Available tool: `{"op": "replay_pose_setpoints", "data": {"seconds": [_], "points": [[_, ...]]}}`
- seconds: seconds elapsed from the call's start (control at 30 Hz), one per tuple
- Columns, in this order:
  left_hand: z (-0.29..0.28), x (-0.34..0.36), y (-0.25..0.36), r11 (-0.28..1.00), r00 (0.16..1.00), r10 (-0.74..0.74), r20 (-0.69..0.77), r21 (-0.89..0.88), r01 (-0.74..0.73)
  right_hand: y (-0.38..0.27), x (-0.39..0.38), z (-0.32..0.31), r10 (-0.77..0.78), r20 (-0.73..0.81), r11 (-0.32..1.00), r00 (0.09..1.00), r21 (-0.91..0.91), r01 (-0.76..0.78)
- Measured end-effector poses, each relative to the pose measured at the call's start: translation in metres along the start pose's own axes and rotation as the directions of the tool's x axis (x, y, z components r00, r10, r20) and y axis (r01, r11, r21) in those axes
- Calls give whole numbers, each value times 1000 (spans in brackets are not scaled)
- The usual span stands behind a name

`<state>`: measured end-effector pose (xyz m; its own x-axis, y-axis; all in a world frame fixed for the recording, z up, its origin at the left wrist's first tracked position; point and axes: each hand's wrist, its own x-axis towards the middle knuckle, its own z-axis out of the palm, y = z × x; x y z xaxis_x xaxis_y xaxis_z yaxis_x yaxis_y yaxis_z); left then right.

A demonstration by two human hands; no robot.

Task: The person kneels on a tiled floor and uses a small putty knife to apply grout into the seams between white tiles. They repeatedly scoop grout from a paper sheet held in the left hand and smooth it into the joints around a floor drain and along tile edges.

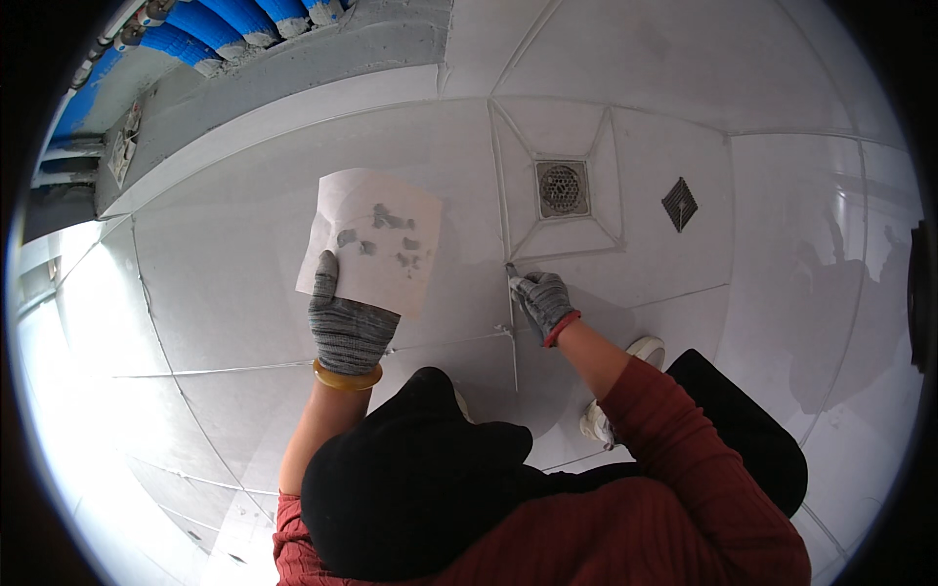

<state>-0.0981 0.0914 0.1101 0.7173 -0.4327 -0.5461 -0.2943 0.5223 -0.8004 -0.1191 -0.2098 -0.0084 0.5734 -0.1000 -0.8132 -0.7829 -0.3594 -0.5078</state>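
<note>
The left hand (344, 327), in a grey knit glove with an amber bangle at the wrist, grips the lower edge of a white sheet of paper (376, 239) dabbed with grey smears, thumb on top and fingers wrapped behind; the sheet is held up over the white floor tiles (234, 283) at about ten o'clock from the person's head. The right hand (543, 301), gloved the same with a red cuff, is clenched around a small pointed tool (511, 274) whose tip touches the grout line between tiles, at about one o'clock from the head. Just beyond that tip, toward twelve o'clock, sits a square metal floor drain (563, 188) with a round perforated grate, set in sloped tile cuts. A small dark diamond-shaped piece (679, 203) lies at three o'clock from the drain. Blue corrugated hoses (225, 24) run along the wall at the upper left.
</note>
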Motion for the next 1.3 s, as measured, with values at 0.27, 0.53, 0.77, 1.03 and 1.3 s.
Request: {"op": "replay_pose_setpoints", "data": {"seconds": [0.27, 0.53, 0.77, 1.03, 1.3], "points": [[2, -3, 4, 972, 995, -61, -81, -233, 40, 5, -4, 1, 37, 12, 998, 999, 55, -37], [-4, 0, 16, 600, 922, -386, 28, -751, 274, 1, -20, 2, 138, 40, 980, 990, 139, -142], [-8, -2, 15, -369, 746, -549, 376, -910, 187, 14, -37, 5, 190, 62, 961, 980, 191, -199], [-8, -1, 17, -331, 787, -492, 373, -916, 226, 49, -48, 10, 178, 50, 968, 983, 169, -184], [-9, 2, 17, -244, 763, -537, 361, -932, 269, 63, -66, 13, 230, -11, 970, 973, 79, -228]]}}
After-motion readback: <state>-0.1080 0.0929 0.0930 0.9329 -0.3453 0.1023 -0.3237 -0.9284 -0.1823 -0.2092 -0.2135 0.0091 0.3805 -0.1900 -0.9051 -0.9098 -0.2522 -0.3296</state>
